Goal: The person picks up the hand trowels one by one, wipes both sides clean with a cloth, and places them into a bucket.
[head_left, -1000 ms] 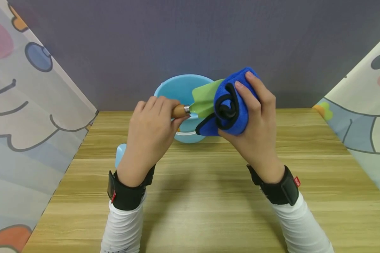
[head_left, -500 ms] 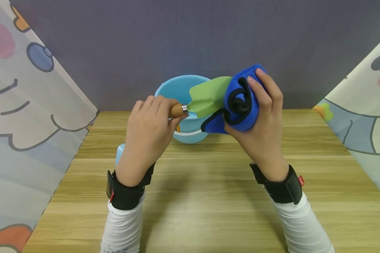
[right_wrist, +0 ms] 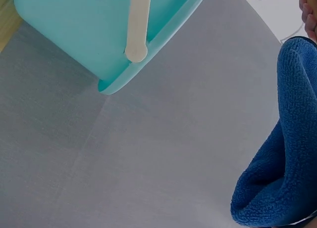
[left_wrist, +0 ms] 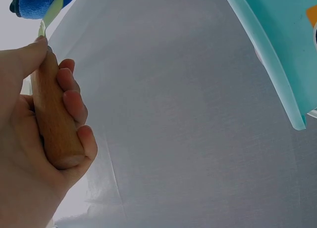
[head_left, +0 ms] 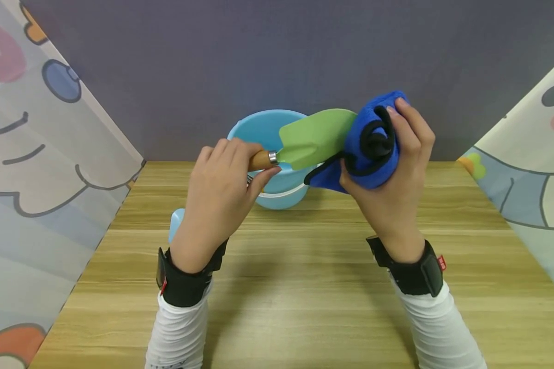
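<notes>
My left hand (head_left: pixel 221 192) grips a garden trowel by its wooden handle (left_wrist: pixel 54 114), fingers wrapped round it. The trowel's light green blade (head_left: pixel 316 138) points right, above the bucket. Bunched in my right hand (head_left: pixel 403 169) is a blue towel with black edging (head_left: pixel 374 143), held by thumb and fingers. The towel overlaps the blade's tip in the head view, and a loose corner hangs down to the left. In the right wrist view the folded towel (right_wrist: pixel 292 148) fills the right side and most of the right hand is hidden.
A light blue bucket (head_left: pixel 281 200) with a white handle stands at the back of the wooden table (head_left: pixel 281 307), against a grey wall (head_left: pixel 277 56). Something orange (left_wrist: pixel 311 14) shows inside it. A small light blue object (head_left: pixel 176 223) lies left, partly behind the left wrist. Cartoon-printed panels flank both sides.
The right hand and towel have moved right along the blade, away from the handle, so more of the green blade shows. The left hand and trowel have stayed nearly in place.
</notes>
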Tool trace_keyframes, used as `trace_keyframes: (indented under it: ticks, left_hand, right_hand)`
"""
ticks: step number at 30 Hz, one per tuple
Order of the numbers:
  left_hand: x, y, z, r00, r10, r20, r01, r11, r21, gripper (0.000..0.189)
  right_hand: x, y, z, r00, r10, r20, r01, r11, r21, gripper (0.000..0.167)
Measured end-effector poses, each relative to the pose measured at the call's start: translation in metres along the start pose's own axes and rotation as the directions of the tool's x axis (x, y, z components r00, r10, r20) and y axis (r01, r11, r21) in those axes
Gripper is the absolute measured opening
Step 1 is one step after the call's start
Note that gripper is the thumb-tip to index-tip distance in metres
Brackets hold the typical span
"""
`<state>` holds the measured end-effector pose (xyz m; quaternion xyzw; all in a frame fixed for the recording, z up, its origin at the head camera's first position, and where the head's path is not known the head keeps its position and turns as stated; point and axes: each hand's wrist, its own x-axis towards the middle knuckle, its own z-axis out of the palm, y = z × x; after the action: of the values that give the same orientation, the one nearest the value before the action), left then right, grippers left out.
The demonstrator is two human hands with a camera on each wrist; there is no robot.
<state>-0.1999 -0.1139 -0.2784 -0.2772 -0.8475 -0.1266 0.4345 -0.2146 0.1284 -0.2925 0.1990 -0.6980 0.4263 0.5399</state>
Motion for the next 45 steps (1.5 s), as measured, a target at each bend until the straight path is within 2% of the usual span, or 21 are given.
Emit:
trace_keyframes:
  ticks: [15, 20, 32, 37, 41, 45]
  left_hand:
    - [0.0, -0.001, -0.001, 0.997, -0.026, 0.068, 0.03, 0.998, -0.049, 0.035]
    - [-0.001, -0.002, 0.001, 0.995, -0.051, 0.088, 0.056, 0.997, -0.054, 0.036]
    - [-0.001, -0.004, 0.001, 0.982, -0.112, 0.149, 0.11, 0.994, 0.021, 0.038]
    - [-0.003, -0.006, -0.002, 0.976, -0.149, 0.162, 0.151, 0.988, -0.004, 0.036]
    - [-0.004, -0.007, -0.003, 0.971, -0.157, 0.18, 0.161, 0.987, -0.011, 0.034]
    - [-0.002, -0.007, -0.005, 0.953, -0.207, 0.223, 0.215, 0.977, -0.011, 0.038]
  right_hand:
    - [0.004, 0.009, -0.003, 0.999, 0.048, -0.002, -0.048, 0.997, -0.063, 0.065]
    - [0.004, 0.01, -0.006, 0.997, 0.08, 0.023, -0.076, 0.991, -0.112, 0.063]
    - [0.006, 0.009, -0.012, 0.99, 0.141, 0.012, -0.138, 0.98, -0.141, 0.064]
    - [0.006, 0.006, -0.014, 0.99, 0.141, 0.011, -0.139, 0.981, -0.138, 0.063]
    - [0.006, 0.004, -0.014, 0.991, 0.131, 0.0, -0.13, 0.983, -0.128, 0.063]
    - [0.007, 0.001, -0.013, 0.994, 0.111, -0.02, -0.113, 0.988, -0.109, 0.062]
